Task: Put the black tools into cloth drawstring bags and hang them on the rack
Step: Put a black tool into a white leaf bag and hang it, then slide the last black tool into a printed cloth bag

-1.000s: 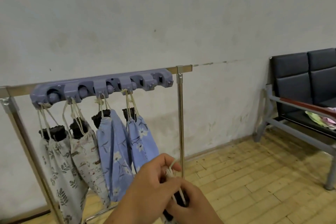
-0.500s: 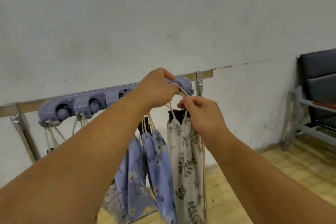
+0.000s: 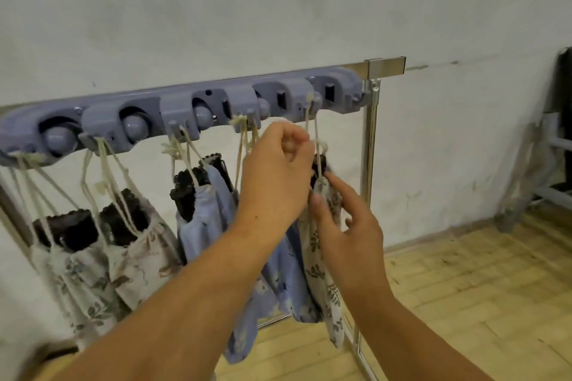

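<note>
A purple-blue plastic rack is fixed on a metal rail. Several cloth drawstring bags hang from its hooks, each with a black tool poking out: a leaf-print one, a floral one and two blue ones. A further leaf-print bag hangs by its drawstring from a hook near the rack's right end, with a black tool in its mouth. My left hand pinches that drawstring just above the bag. My right hand holds the bag's neck between thumb and forefinger, its other fingers spread.
The rail's upright post stands just right of the hands. A black chair on a grey metal frame is at the far right. A white wall is behind, and a wooden floor lies below.
Both hands rose from low in front to the rack with the leaf-print bag. Its drawstring now hangs on a hook, and my left hand has dropped from the hook to the cord.
</note>
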A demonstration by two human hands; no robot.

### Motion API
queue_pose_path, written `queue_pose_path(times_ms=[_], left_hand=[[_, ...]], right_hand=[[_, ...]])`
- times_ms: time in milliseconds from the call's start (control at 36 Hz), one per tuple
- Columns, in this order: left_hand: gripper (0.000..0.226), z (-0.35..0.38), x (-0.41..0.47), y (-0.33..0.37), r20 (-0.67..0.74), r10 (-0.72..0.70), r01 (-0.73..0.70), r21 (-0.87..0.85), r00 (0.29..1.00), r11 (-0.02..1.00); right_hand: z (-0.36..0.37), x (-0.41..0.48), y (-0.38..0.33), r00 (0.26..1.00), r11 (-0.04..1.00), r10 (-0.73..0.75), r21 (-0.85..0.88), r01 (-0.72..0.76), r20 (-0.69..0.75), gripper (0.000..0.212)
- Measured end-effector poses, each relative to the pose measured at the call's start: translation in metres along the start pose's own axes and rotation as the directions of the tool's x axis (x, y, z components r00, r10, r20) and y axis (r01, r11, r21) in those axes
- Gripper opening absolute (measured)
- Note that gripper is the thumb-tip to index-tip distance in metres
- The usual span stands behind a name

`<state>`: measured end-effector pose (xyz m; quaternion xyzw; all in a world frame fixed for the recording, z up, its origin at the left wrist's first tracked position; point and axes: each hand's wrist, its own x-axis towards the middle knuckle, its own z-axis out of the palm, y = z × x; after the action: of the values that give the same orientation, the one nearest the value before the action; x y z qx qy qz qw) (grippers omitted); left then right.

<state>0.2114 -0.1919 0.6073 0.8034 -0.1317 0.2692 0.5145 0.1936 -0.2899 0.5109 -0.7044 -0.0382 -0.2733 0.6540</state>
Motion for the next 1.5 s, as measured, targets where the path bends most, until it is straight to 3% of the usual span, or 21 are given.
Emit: queue_pose_path(times_ms=[56, 139, 278, 361, 500, 611, 667, 750, 806, 833, 889, 917, 944, 1000, 1056, 1083, 1167, 1306, 1444, 1500], left_hand=[[0.008, -0.005, 0.014, 0.011, -0.063, 0.105, -0.107, -0.031, 0.992, 0.994], [0.013, -0.011, 0.032, 0.032, -0.051, 0.205, -0.207, -0.029, 0.977, 0.978], [0.016, -0.010, 0.049, 0.057, 0.007, 0.333, -0.331, 0.122, 0.943, 0.936], [0.018, -0.014, 0.061, 0.067, 0.108, 0.375, -0.391, 0.246, 0.921, 0.887], [0.017, -0.028, 0.071, 0.053, 0.247, 0.270, -0.366, 0.625, 0.931, 0.690], [0.019, -0.030, 0.038, 0.048, 0.291, 0.273, -0.394, 0.771, 0.917, 0.500], [0.033, -0.033, 0.010, 0.041, 0.229, 0.369, -0.396, 0.780, 0.901, 0.484], [0.029, -0.043, -0.039, 0.011, 0.163, 0.522, -0.497, 0.623, 0.837, 0.604], [0.019, -0.052, -0.065, -0.025, 0.317, 0.538, -0.616, 0.530, 0.781, 0.583], [0.013, -0.052, -0.076, -0.036, 0.444, 0.442, -0.626, 0.512, 0.779, 0.588], [0.016, -0.047, -0.104, -0.075, 0.462, 0.257, -0.512, 0.600, 0.849, 0.614], [0.020, -0.041, -0.116, -0.101, 0.427, 0.180, -0.422, 0.583, 0.886, 0.694], [0.022, -0.032, -0.134, -0.126, 0.424, 0.074, -0.294, 0.483, 0.903, 0.825], [0.021, -0.020, -0.186, -0.165, 0.450, -0.019, -0.121, 0.280, 0.893, 0.952], [0.029, -0.020, -0.243, -0.197, 0.367, -0.133, 0.054, 0.216, 0.921, 0.975], [0.032, -0.020, -0.270, -0.212, 0.360, -0.254, 0.201, 0.178, 0.898, 0.963], [0.023, -0.026, -0.336, -0.280, 0.372, -0.538, 0.497, 0.209, 0.756, 0.842], [0.012, -0.053, -0.433, -0.403, 0.291, -0.811, 0.708, 0.396, 0.507, 0.585], [0.025, -0.098, -0.533, -0.492, 0.048, -0.970, 0.823, 0.520, 0.240, 0.230], [0.036, -0.111, -0.560, -0.513, -0.040, -0.972, 0.818, 0.549, 0.230, 0.171]], right_hand=[[0.002, 0.016, -0.012, 0.996, 0.998, -0.056, 0.025, 0.058, -0.065, 0.024], [0.004, 0.042, -0.038, 0.989, 0.990, -0.119, 0.068, 0.125, -0.086, 0.028], [0.004, 0.070, -0.066, 0.984, 0.983, -0.154, 0.091, 0.162, -0.091, 0.013], [0.002, 0.075, -0.072, 0.982, 0.980, -0.174, 0.083, 0.179, -0.071, 0.015], [0.000, 0.071, -0.061, 0.993, 0.995, -0.089, 0.031, 0.092, -0.079, 0.006], [-0.005, 0.042, -0.041, 0.998, 0.998, -0.053, -0.017, 0.052, -0.020, 0.010], [-0.009, 0.018, -0.022, 0.995, 0.988, -0.101, -0.119, 0.098, -0.019, 0.015], [-0.015, -0.024, 0.020, 0.964, 0.925, -0.255, -0.309, 0.221, -0.076, 0.021], [-0.016, -0.052, 0.046, 0.957, 0.914, -0.268, -0.342, 0.216, -0.112, 0.015], [-0.015, -0.066, 0.062, 0.956, 0.912, -0.265, -0.354, 0.205, -0.129, 0.016], [-0.009, -0.100, 0.098, 0.966, 0.905, -0.232, -0.389, 0.171, -0.117, 0.027], [-0.008, -0.113, 0.111, 0.976, 0.898, -0.205, -0.410, 0.156, -0.077, 0.032], [-0.006, -0.132, 0.128, 0.986, 0.895, -0.166, -0.424, 0.141, -0.023, 0.032], [-0.003, -0.167, 0.156, 0.995, 0.899, -0.097, -0.425, 0.103, 0.036, 0.019], [-0.001, -0.203, 0.178, 0.997, 0.915, 0.041, -0.403, -0.010, 0.070, 0.016], [-0.002, -0.222, 0.189, 0.989, 0.911, 0.104, -0.408, -0.053, 0.102, 0.017], [0.001, -0.273, 0.235, 0.925, 0.871, 0.303, -0.461, -0.171, 0.230, 0.021], [-0.007, -0.324, 0.307, 0.775, 0.739, 0.577, -0.568, -0.362, 0.257, 0.007], [-0.030, -0.374, 0.375, 0.679, 0.606, 0.672, -0.746, -0.275, 0.296, 0.011], [-0.044, -0.392, 0.396, 0.615, 0.554, 0.725, -0.793, -0.252, 0.311, 0.011]])
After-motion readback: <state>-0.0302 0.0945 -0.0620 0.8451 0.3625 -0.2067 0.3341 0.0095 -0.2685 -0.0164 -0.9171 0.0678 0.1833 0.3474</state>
